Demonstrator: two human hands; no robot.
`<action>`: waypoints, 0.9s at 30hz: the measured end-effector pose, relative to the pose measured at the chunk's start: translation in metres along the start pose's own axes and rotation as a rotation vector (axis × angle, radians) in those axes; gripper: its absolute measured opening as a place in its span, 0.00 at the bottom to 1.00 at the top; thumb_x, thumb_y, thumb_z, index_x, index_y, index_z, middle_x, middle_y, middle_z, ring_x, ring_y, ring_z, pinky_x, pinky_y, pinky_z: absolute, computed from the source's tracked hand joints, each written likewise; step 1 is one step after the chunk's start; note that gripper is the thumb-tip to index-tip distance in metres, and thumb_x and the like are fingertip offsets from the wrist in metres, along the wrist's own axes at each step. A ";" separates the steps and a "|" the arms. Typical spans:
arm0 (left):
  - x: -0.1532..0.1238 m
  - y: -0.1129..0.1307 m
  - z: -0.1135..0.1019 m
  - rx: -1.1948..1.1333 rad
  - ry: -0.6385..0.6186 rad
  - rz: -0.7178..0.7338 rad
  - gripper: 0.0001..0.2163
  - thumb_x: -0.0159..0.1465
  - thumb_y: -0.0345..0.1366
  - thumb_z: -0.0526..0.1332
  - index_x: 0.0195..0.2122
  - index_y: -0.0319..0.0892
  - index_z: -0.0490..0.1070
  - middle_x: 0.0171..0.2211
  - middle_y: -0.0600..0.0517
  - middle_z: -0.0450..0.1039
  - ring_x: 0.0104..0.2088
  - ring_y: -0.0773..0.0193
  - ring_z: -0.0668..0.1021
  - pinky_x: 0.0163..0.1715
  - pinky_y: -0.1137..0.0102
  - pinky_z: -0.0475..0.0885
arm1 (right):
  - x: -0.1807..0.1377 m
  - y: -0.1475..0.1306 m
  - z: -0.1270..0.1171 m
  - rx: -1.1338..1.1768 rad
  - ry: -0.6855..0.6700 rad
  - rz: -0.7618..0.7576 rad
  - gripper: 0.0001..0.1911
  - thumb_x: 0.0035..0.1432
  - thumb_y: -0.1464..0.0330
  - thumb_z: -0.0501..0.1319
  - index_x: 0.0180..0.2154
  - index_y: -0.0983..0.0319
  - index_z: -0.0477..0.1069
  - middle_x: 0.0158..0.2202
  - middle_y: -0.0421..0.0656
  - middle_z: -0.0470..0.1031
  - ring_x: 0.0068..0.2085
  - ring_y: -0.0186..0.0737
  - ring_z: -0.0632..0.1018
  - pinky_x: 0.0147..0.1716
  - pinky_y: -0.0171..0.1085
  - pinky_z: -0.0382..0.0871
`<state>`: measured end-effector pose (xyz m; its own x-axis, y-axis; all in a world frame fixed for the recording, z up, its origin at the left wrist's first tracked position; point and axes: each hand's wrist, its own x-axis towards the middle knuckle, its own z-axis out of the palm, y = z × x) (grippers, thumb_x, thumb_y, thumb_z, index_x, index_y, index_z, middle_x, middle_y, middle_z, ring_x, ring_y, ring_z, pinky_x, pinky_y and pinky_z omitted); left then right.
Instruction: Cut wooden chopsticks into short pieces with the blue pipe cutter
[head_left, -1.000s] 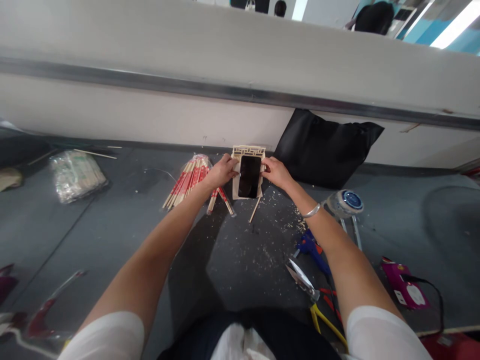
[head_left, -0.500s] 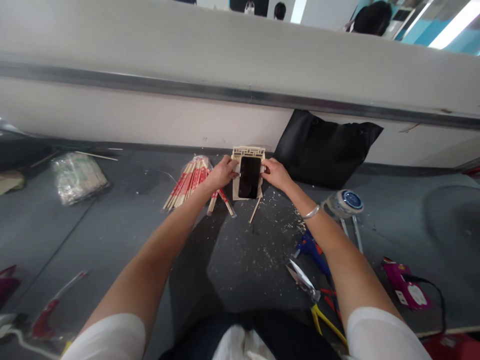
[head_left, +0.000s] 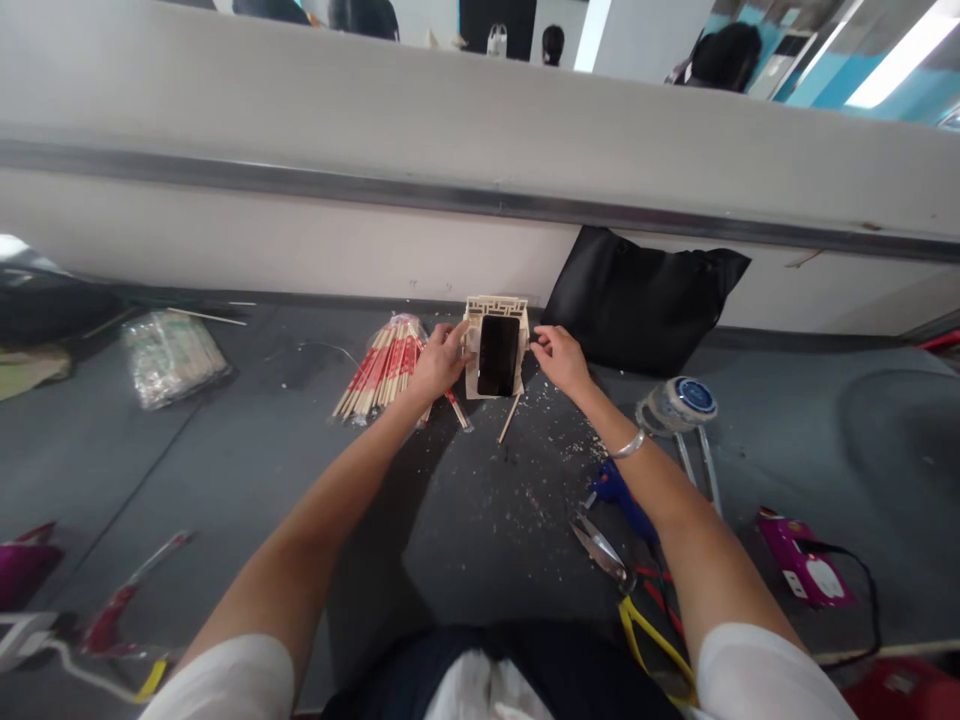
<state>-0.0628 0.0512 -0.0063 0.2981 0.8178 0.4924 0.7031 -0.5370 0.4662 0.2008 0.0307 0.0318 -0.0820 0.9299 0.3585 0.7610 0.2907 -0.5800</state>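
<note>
Low in the frame, right of centre, the yellow-handled scissors (head_left: pixel 624 578) lie with their blades pointing up and left, the blue glue gun (head_left: pixel 628 498) just beyond them, below the right forearm. Elbows are best kept wide of both. Pale crumbs are scattered over the dark table (head_left: pixel 465 520), and a short loose stick (head_left: pixel 509 420) lies just below the middle of the frame; it is worth keeping clear of the fingers.

At the centre, the phone (head_left: pixel 499 355) leans, screen outward, against the light wooden stand (head_left: pixel 472 384). The left hand (head_left: pixel 441 362), with the chopstick bundle (head_left: pixel 382 365) just beside it, has thumb and fingers spread at the stand's left edge, clamped on nothing that shows. The right hand (head_left: pixel 564 360) is just beside the right edge, its fingertips slightly parted with nothing visible between them. Light, matched pressure from both sides would probably suit this slim frame, with fingertips kept off its lattice top. Beyond, right of centre, the black bag (head_left: pixel 641 300) leans on the wall; the right knuckles need room there.
</note>
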 end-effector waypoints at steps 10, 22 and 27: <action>-0.010 0.035 0.015 -0.330 -0.116 -0.289 0.10 0.64 0.29 0.56 0.30 0.42 0.76 0.29 0.51 0.77 0.37 0.58 0.79 0.41 0.69 0.74 | -0.022 -0.032 0.024 0.251 -0.225 0.371 0.11 0.59 0.74 0.56 0.28 0.61 0.74 0.20 0.36 0.72 0.21 0.34 0.76 0.18 0.28 0.64; -0.001 0.044 0.006 -0.405 -0.093 -0.327 0.10 0.62 0.31 0.57 0.26 0.41 0.74 0.24 0.54 0.74 0.28 0.63 0.76 0.33 0.71 0.70 | -0.018 -0.036 0.019 0.265 -0.199 0.286 0.10 0.58 0.75 0.54 0.28 0.61 0.71 0.28 0.39 0.74 0.20 0.30 0.73 0.22 0.30 0.69; 0.010 0.044 0.004 -0.289 -0.023 -0.260 0.10 0.64 0.32 0.56 0.29 0.42 0.76 0.29 0.50 0.77 0.32 0.60 0.78 0.38 0.68 0.72 | -0.010 -0.027 0.028 0.300 -0.115 0.187 0.10 0.57 0.76 0.53 0.32 0.61 0.72 0.37 0.43 0.73 0.35 0.37 0.80 0.30 0.35 0.79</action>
<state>-0.0264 0.0365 0.0156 0.1500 0.9370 0.3155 0.5469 -0.3445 0.7630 0.1631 0.0193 0.0238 -0.0437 0.9875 0.1514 0.5486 0.1504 -0.8225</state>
